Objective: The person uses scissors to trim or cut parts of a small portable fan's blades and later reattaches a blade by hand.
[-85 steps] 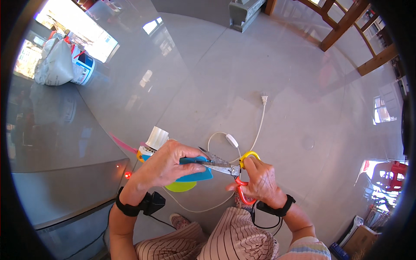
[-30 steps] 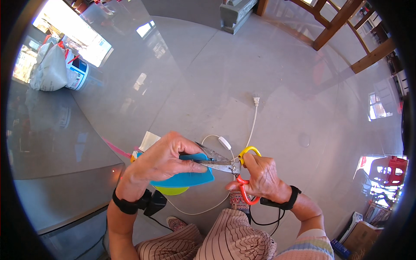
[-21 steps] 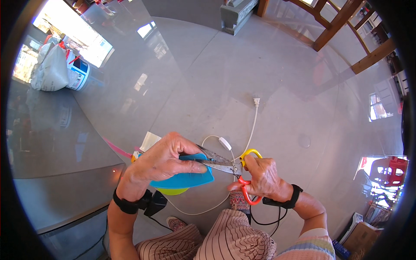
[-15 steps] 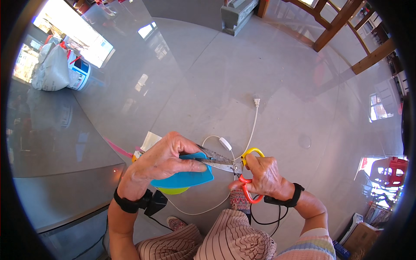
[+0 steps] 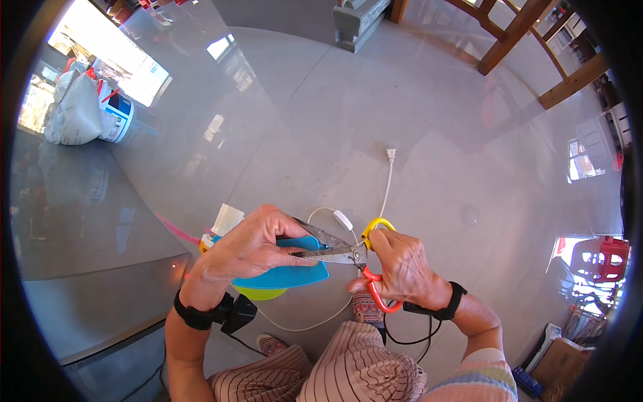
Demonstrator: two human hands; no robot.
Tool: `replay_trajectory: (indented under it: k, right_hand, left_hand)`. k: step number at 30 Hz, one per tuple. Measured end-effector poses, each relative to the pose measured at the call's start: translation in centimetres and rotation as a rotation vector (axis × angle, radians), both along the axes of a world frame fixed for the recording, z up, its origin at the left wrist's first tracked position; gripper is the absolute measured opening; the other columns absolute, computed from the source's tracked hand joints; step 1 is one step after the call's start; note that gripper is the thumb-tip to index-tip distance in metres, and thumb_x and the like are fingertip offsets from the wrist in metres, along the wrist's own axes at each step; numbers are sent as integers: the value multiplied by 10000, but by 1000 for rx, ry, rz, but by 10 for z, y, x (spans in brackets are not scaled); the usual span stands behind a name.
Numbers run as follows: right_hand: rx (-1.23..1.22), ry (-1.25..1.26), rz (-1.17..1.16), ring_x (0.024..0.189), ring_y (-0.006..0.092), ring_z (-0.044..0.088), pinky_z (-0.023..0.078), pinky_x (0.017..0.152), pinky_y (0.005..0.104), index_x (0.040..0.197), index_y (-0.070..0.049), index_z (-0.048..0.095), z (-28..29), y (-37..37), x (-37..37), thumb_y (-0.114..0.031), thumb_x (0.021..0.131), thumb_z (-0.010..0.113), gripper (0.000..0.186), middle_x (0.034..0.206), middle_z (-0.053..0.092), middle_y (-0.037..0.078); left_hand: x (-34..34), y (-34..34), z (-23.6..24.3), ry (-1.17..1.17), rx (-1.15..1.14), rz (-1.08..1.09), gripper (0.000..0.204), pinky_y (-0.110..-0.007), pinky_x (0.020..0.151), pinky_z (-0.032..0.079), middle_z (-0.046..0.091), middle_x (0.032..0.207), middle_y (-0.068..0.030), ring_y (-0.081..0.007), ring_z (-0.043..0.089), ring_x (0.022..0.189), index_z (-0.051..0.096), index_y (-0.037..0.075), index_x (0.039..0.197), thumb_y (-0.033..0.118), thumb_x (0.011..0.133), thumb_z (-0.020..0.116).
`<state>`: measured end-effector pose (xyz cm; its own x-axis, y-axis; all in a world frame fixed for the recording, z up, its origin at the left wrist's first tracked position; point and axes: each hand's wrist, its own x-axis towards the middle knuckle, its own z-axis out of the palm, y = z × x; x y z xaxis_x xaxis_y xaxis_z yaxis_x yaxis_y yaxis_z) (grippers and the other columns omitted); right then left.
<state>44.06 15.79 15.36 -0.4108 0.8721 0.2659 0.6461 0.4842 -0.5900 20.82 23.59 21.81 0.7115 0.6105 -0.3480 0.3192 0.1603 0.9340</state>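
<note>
My right hand (image 5: 400,269) grips a pair of scissors (image 5: 348,253) with one yellow and one red-orange handle loop; the worn metal blades are parted and point left. My left hand (image 5: 251,244) pinches a blue sheet (image 5: 288,273) from above and holds it between the blades. A yellow-green sheet (image 5: 258,293) peeks out under the blue one. Both wrists wear black bands, and a small black device hangs at the left one.
A white cable with a plug (image 5: 387,175) lies on the grey floor ahead. A white paper piece (image 5: 226,218) and a pink strip (image 5: 177,230) lie left of my hand. White sacks (image 5: 80,110) stand far left. Wooden beams (image 5: 516,30) are at top right. My striped trousers (image 5: 355,368) are below.
The hands have stayed in place; the scissor blades shifted slightly on the blue sheet. The view has barely moved.
</note>
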Motion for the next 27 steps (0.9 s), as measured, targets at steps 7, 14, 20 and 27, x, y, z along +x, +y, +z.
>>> replay_trajectory:
  k: [7, 14, 20, 27]
  right_hand:
    - [-76, 27, -26, 441, 289, 509, 398, 425, 340, 756, -15, 477, -9, -9, 3, -650, 646, 669, 672, 526, 468, 117]
    - [-65, 14, -45, 419, 272, 507, 393, 400, 330, 725, -24, 465, -17, -13, 4, -626, 622, 706, 657, 529, 482, 97]
    - [-82, 18, -36, 413, 260, 503, 391, 397, 322, 705, -33, 450, -17, -10, 3, -601, 624, 723, 635, 528, 473, 84]
    - [-361, 243, 18, 437, 291, 517, 417, 424, 346, 766, -10, 482, -13, -12, 1, -525, 662, 735, 583, 548, 494, 99]
  left_hand:
    - [0, 0, -2, 70, -5, -46, 234, -239, 523, 358, 551, 603, -42, -62, 413, 574, 668, -38, 895, 113, 725, 722]
    - [-1, 4, 7, 73, -32, -5, 187, -233, 538, 352, 533, 586, -11, -56, 401, 562, 681, -25, 832, 133, 739, 720]
    - [-5, 6, 4, 52, -68, 8, 179, -232, 545, 355, 556, 603, -5, -50, 411, 573, 694, -6, 838, 143, 742, 723]
    - [-4, 6, 4, 32, -163, 39, 206, -224, 587, 395, 600, 662, -7, -47, 480, 618, 682, -8, 879, 150, 751, 718]
